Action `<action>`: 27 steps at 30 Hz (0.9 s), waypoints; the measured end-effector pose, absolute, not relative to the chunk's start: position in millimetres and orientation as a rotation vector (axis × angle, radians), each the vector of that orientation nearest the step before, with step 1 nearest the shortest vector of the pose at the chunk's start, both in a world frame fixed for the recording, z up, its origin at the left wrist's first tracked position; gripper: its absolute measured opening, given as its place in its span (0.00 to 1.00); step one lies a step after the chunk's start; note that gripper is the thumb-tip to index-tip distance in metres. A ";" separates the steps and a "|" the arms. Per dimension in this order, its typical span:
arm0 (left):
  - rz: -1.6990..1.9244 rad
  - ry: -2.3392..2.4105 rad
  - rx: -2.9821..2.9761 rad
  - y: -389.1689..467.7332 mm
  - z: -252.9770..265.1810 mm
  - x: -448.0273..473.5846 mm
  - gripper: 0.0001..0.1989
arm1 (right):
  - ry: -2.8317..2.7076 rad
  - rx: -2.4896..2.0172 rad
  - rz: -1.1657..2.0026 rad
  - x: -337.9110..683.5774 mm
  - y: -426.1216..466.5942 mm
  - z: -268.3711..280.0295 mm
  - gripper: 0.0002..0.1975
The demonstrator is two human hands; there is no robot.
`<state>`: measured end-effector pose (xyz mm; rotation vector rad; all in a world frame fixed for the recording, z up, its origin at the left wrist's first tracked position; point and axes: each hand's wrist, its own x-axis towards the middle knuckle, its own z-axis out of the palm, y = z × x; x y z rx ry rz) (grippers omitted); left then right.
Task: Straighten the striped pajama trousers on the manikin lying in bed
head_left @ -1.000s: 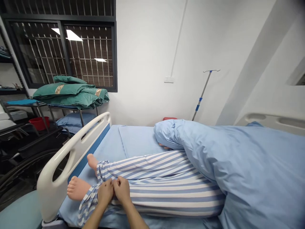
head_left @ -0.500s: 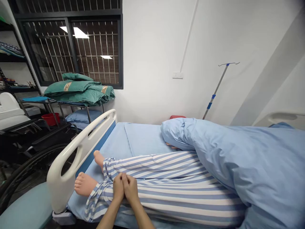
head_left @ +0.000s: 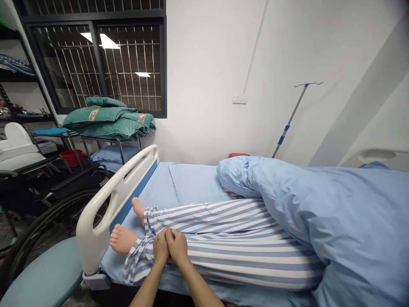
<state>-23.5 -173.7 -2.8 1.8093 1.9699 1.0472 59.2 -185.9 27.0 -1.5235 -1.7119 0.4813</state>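
My left hand (head_left: 160,246) and my right hand (head_left: 177,244) are held against each other, fingers curled in and closed. Nothing shows between them, though the palms are hidden. They appear over the shin part of blue-and-white striped trousers (head_left: 230,256); whether they touch the cloth I cannot tell. The trousers are on a figure lying on the bed, with smooth, manikin-like bare feet (head_left: 124,239) left of my hands. A light blue quilt (head_left: 345,213) is folded back over the upper body, and a few fingertips show under its edge.
A white footboard (head_left: 92,230) closes the bed's left end. Beyond it are a round teal stool top (head_left: 44,273) and a black wheelchair (head_left: 76,187). Green folded bedding (head_left: 108,121) lies on a rack below the window. An IV pole (head_left: 289,123) stands behind the bed.
The view has shifted slightly, so the bed's foot end appears a little further right and higher. My hands stay together, with the fingers drawn slightly closer around each other.
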 end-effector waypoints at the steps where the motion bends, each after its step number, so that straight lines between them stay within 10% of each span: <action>1: 1.021 1.990 1.812 -174.0 -4.1 -26.6 0.12 | -1.749 -1.519 0.490 60.1 -185.2 30.5 0.22; 7: 0.715 2.179 1.878 -173.1 -12.6 -36.9 0.10 | -1.967 -1.394 0.463 67.5 -175.6 58.8 0.11; 27: 0.862 2.169 1.757 -182.1 11.0 -11.3 0.14 | -1.474 -1.337 0.609 73.4 -171.0 17.4 0.20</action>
